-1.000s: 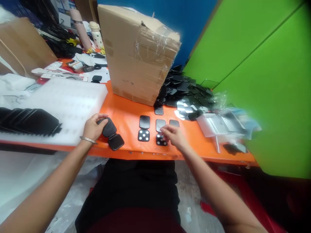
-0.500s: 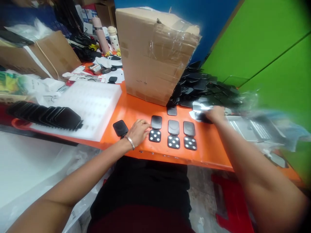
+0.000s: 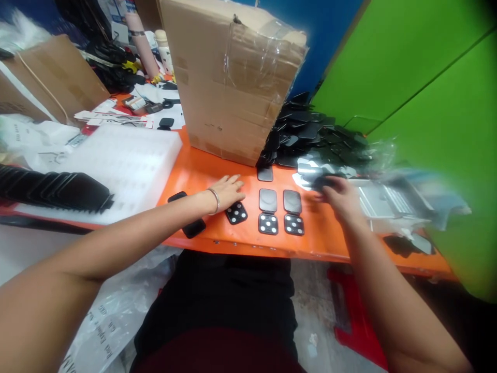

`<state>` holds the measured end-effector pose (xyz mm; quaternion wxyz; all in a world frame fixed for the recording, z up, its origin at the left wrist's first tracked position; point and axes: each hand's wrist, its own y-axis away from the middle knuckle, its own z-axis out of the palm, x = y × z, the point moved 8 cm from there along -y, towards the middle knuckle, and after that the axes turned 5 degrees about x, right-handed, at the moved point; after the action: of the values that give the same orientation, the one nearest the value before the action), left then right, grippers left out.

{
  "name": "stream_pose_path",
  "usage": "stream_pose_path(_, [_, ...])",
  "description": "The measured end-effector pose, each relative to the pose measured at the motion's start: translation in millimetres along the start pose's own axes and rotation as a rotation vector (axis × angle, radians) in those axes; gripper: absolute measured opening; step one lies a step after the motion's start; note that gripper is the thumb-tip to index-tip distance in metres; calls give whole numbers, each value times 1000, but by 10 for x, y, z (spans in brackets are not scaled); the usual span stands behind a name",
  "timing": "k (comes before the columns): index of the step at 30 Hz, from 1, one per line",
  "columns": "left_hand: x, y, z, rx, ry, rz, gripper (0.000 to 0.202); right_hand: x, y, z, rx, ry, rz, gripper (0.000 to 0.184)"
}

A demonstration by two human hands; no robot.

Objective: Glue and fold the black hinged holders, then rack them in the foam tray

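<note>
My left hand (image 3: 228,192) lies flat with its fingers stretched out over a hinged pair of black square plates. Below the palm shows the pair's lower plate (image 3: 236,212), marked with white dots; its upper plate is mostly covered. To the right sit two more such pairs, each with a plain grey-black plate (image 3: 267,200) above a dotted one (image 3: 268,224). My right hand (image 3: 340,198), slightly blurred, is closed at the front of the black pile, its thumb and fingers around a black plate (image 3: 326,182). Another dark hinged pair (image 3: 194,228) is partly under my left forearm.
A tall cardboard box (image 3: 229,83) stands behind the pairs. Black plates are heaped in a pile (image 3: 310,129) beside it. At right is a grey tray (image 3: 388,202) with plastic wrap. White foam (image 3: 135,155) on the left carries a row of black plates (image 3: 58,186).
My left hand has moved up over the nearest dotted pair, which now sits tilted. My right hand has drawn slightly back from the pile. The whole view has shifted.
</note>
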<state>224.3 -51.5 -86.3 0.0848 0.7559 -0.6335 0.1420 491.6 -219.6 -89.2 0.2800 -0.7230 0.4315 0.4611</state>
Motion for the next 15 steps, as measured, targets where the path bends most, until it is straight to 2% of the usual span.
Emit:
stream_pose_path(2, [19,14,-61,-5,-17,54,21,42,191,-93,-25,-12,9,36])
stream_pose_path(4, [32,37,-144,0,-18,74,17,80,347,-230,8,71,-21,30])
stream_pose_path(6, [-11,72,-257,35,-2,6,12,136,471,-370,60,187,-40,31])
stream_pose_path(9, [-110,201,-442,150,114,-175,6,246,603,-494,78,304,-30,36])
stream_pose_path(12, [-113,444,-504,238,422,-336,11,320,682,-541,68,381,-55,31])
stream_pose_path(15, [-9,764,-302,192,897,-566,22,366,723,-571,80,478,-95,29])
